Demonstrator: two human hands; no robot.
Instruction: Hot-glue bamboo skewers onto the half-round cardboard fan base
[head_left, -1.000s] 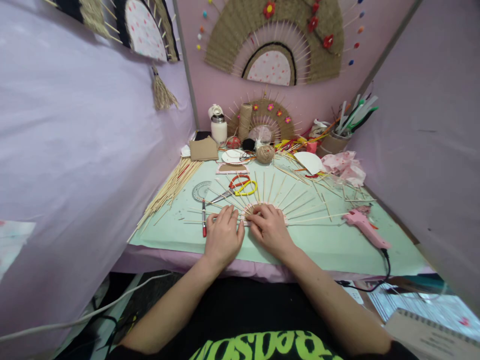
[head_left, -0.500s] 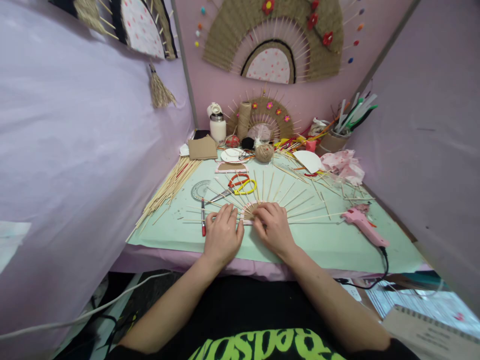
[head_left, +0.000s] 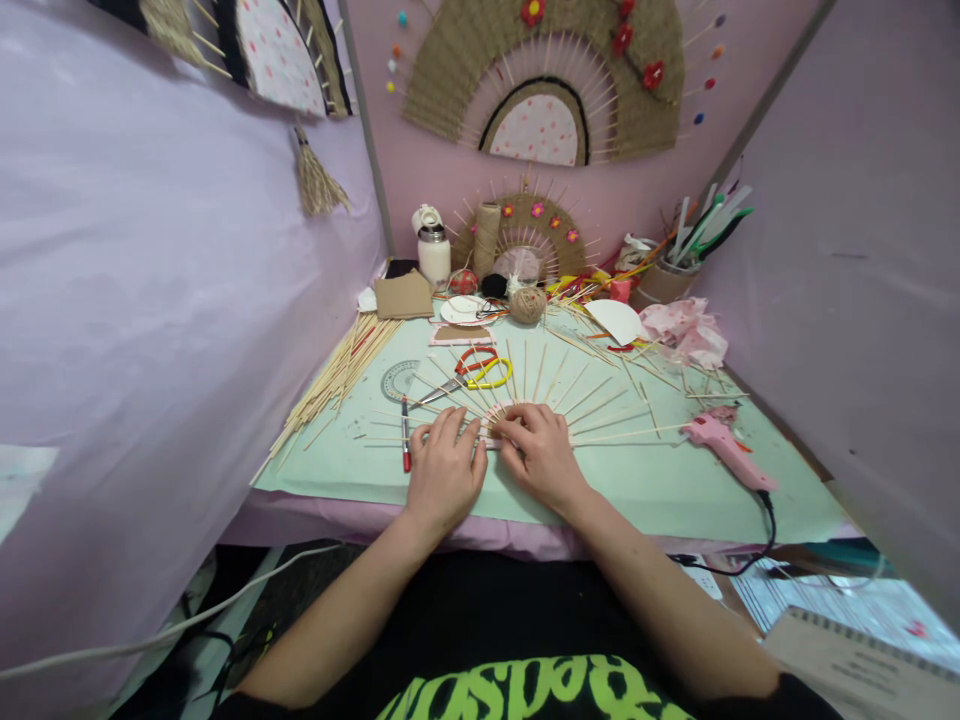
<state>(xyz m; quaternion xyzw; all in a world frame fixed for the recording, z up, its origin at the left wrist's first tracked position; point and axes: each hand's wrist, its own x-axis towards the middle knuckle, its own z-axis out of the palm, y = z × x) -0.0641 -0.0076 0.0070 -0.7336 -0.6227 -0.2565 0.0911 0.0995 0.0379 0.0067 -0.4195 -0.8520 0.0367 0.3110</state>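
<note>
Thin wooden sticks point(head_left: 587, 403) fan out across the table from a small cardboard half-circle point(head_left: 496, 412) with a pink-and-white rim. My left hand point(head_left: 448, 462) lies over the sticks on the left side, its fingers apart and stretched out. Over the half-circle, the fingers of my right hand point(head_left: 541, 455) are curled, with the tips down at the inner ends of the sticks. Whatever lies under those fingertips is hidden. Scissors point(head_left: 480, 372) with red and yellow handles lie just behind the sticks. A red-capped pen point(head_left: 406, 450) is beside my left hand.
A pink glue gun point(head_left: 726, 448) lies at the right, its black cable running off the edge. Loose sticks point(head_left: 330, 375) are piled at the left. A clear protractor point(head_left: 400, 380), a twine ball point(head_left: 527, 305), a white bottle point(head_left: 433, 252) and a finished fan point(head_left: 559, 222) are farther back.
My right hand has shifted slightly left over the cardboard half-circle, covering more of it. My left hand stays in about the same place.
</note>
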